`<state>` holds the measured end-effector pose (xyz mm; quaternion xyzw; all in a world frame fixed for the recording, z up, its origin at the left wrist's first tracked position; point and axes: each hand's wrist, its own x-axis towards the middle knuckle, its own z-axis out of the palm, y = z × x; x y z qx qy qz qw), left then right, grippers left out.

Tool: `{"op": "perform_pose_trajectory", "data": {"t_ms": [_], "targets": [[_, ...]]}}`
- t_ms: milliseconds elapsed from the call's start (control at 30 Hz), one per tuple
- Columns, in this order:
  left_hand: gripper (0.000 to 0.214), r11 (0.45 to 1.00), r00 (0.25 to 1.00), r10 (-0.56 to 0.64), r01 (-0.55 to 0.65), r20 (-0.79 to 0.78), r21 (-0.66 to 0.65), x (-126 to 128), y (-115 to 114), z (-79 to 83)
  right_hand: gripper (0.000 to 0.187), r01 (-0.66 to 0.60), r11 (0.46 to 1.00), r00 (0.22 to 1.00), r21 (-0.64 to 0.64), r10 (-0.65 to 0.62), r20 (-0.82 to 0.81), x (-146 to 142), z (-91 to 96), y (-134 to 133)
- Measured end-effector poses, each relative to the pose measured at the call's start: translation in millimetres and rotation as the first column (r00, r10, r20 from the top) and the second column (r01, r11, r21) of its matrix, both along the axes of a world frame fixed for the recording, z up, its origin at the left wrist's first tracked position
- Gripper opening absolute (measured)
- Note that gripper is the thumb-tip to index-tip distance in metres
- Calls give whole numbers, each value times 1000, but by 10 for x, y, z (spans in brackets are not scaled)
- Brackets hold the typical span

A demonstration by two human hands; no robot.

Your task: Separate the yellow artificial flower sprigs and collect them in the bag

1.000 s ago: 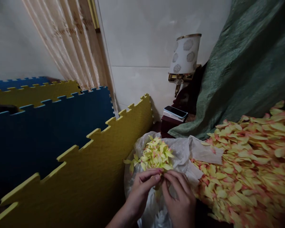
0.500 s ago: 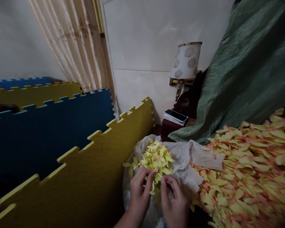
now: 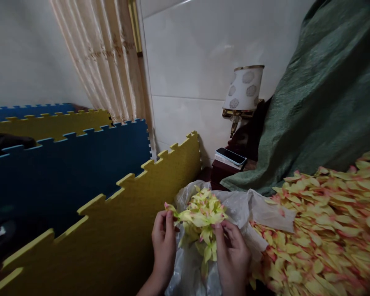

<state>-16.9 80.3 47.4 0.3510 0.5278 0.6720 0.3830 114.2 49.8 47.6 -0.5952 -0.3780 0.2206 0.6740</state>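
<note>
Between my two hands stretches a yellow-green artificial flower [image 3: 193, 218] with pink-tipped petals. My left hand [image 3: 164, 236] pinches a petal at its left end, thumb against fingers. On the other side, my right hand [image 3: 232, 246] is closed with thumb and fingertips on a petal at the right end. Behind and below lies a small heap of similar flowers [image 3: 208, 201], resting on a crumpled clear plastic bag [image 3: 188, 269]. To the right spreads a large pile of yellow and pink flower petals [image 3: 327, 230].
Yellow foam mats [image 3: 111, 230] and blue foam mats [image 3: 80, 164] stand upright on the left. A phone [image 3: 231, 156] lies on a dark red stand [image 3: 218, 172] below a wall lamp [image 3: 245, 88]. Green cloth [image 3: 311, 102] drapes at the right; a beige curtain [image 3: 107, 61] hangs behind.
My hands have moved apart, the left one going left and up slightly. A flower now spans the gap between them. The view has shifted a little.
</note>
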Motion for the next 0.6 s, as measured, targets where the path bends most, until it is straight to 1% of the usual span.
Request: {"op": "perform_pose_trajectory", "data": {"t_ms": [100, 167, 200, 233, 267, 300, 333, 367, 400, 433, 467, 500, 533, 600], "targets": [[42, 993, 988, 115, -111, 99, -40, -41, 52, 19, 29, 119, 992, 988, 44, -114, -105, 86, -18, 24], [39, 986, 978, 166, -163, 124, -33, -74, 75, 38, 31, 172, 983, 981, 56, -166, -99, 210, 7, 64], [38, 987, 978, 161, -160, 130, -22, -78, 81, 46, 31, 184, 981, 982, 61, -180, -61, 276, 31, 98], [38, 990, 981, 138, -137, 139, -14, -70, 81, 51, 30, 193, 978, 981, 75, -194, 8, 337, 62, 141], [38, 995, 983, 101, -100, 154, -9, -52, 77, 53, 28, 188, 977, 974, 100, -198, 110, 389, 95, 191], [38, 998, 983, 56, -56, 174, -7, -25, 71, 53, 25, 157, 979, 952, 131, -185, 243, 428, 128, 245], [39, 1000, 980, 9, -8, 200, -6, 6, 62, 51, 22, 102, 983, 908, 156, -156, 388, 452, 159, 295], [39, 999, 974, -36, 39, 225, -8, 38, 52, 49, 20, 29, 987, 845, 159, -109, 524, 463, 187, 337], [40, 997, 967, -76, 80, 243, -10, 67, 42, 48, 19, -44, 989, 777, 141, -55, 628, 459, 210, 363], [41, 992, 963, -115, 122, 243, -13, 90, 32, 49, 19, -96, 989, 725, 117, -12, 688, 444, 230, 370], [41, 986, 960, -155, 164, 232, -19, 108, 24, 53, 18, -121, 987, 705, 108, 9, 709, 419, 247, 358], [41, 977, 956, -199, 209, 216, -28, 119, 15, 59, 17, -135, 985, 715, 110, 20, 699, 389, 262, 326], [39, 965, 949, -247, 259, 197, -37, 126, 7, 69, 15, -153, 981, 742, 116, 36, 670, 355, 277, 281], [36, 932, 923, -348, 359, 166, -47, 132, -13, 91, 10, -225, 969, 796, 104, 121, 593, 285, 302, 171]]}}
